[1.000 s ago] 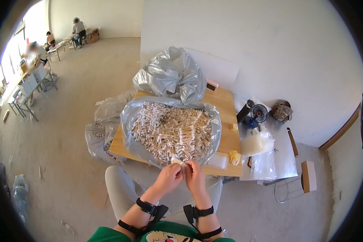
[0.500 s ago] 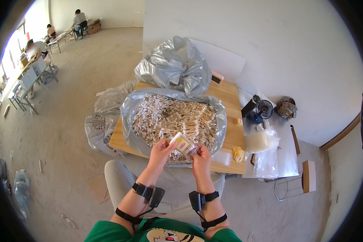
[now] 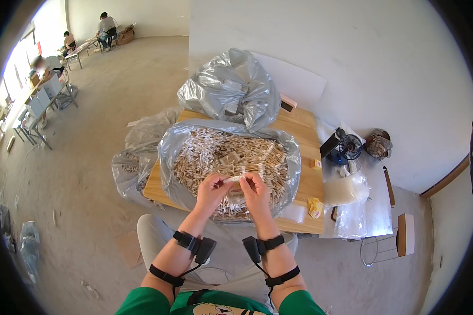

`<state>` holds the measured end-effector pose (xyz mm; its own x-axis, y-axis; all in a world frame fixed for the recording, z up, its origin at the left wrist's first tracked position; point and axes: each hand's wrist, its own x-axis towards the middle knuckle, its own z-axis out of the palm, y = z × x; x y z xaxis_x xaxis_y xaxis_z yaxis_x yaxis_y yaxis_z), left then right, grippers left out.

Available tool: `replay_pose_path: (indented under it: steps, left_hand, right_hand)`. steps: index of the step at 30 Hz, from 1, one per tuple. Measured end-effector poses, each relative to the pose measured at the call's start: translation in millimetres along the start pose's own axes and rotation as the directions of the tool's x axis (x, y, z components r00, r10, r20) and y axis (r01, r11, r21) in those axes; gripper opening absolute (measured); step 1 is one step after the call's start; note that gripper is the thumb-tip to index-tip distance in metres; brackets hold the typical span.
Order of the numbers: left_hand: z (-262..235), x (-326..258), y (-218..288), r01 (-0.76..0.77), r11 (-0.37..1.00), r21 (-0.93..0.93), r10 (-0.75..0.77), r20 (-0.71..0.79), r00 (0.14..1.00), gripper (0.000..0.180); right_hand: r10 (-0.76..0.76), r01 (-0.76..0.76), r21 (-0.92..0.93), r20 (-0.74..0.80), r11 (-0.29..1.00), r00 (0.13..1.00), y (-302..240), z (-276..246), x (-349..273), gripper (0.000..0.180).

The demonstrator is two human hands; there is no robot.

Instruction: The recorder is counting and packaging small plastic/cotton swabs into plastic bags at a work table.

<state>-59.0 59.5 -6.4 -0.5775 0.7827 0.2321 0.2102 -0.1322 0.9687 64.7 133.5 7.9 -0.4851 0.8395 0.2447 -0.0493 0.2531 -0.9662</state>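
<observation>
Both hands are together above a grey plastic bag [image 3: 169,152] heaped with cotton swabs [image 3: 197,157]. My left hand [image 3: 211,193] pinches one end of a small clear packet [image 3: 235,179], and my right hand [image 3: 254,192] pinches its other end. The packet is held level, seen mostly along its whitish upper edge; its lower part hangs between my hands, partly hidden by the fingers. Another small clear packet [image 3: 229,159] lies on the swabs just beyond my hands.
The bag rests on a wooden table [image 3: 311,184], with a tied grey bag [image 3: 220,86] behind. Yellow cards [image 3: 315,208] lie on its right. A side table holds a small fan [image 3: 350,147] and clear plastic bags [image 3: 349,189]. People sit at far-left tables.
The packet has turned from its printed face showing to its upper edge showing. My right hand has moved up slightly, and both hands now pinch along that edge.
</observation>
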Motion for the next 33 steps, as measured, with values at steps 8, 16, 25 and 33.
replay_pose_path:
  steps: [8,16,25,33]
  left_hand:
    - [7.9,9.5,-16.1,0.107,0.921,-0.373,-0.128,-0.030,0.991,0.008]
    - [12.1,14.0,-8.7,0.132,0.906,-0.402,-0.178,-0.080,0.981,0.015]
    - [29.7,16.6,-2.4,0.061,0.810,-0.584,-0.225,-0.213,0.951,0.021]
    - [25.5,13.3,13.2,0.075,0.966,-0.247,-0.118,-0.163,0.980,0.016]
  right_hand:
    - [-0.019,0.018,-0.008,-0.100,1.000,0.995,1.1,13.1,12.8,0.010]
    - [0.151,-0.078,0.395,-0.155,0.915,0.976,12.2,18.9,16.2,0.010]
    - [0.122,-0.042,0.351,-0.209,0.936,0.970,14.9,23.7,20.7,0.011]
    - [-0.030,0.019,-0.042,-0.284,0.999,0.958,7.7,13.8,27.1,0.014]
